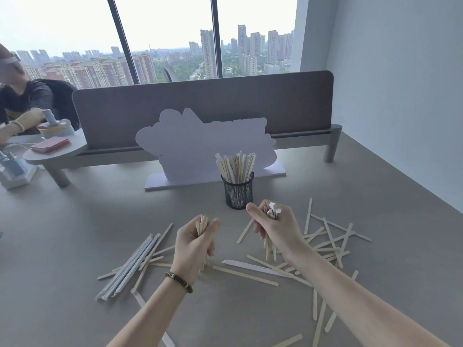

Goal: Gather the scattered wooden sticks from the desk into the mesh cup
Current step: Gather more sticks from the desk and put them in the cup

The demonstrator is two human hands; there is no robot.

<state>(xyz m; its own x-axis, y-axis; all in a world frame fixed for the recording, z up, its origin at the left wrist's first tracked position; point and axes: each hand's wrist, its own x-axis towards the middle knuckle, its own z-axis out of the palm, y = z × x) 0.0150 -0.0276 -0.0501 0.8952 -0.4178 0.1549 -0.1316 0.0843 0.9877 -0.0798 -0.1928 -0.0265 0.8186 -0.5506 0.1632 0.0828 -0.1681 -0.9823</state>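
Gripping stick bundles, both hands, left [194, 242] and right [274, 227], seemingly fisted near the mesh cup [238, 192].

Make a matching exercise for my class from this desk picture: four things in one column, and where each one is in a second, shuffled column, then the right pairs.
Things
1. mesh cup
2. left hand
3. paper-wrapped sticks
4. beaded bracelet

Places or states
A. lying in a bundle on the desk, left of the hands
B. closed around a small bunch of sticks
C. worn on the left wrist
D. standing upright before the white cutout, full of sticks

Pairs: 1-D, 2-B, 3-A, 4-C
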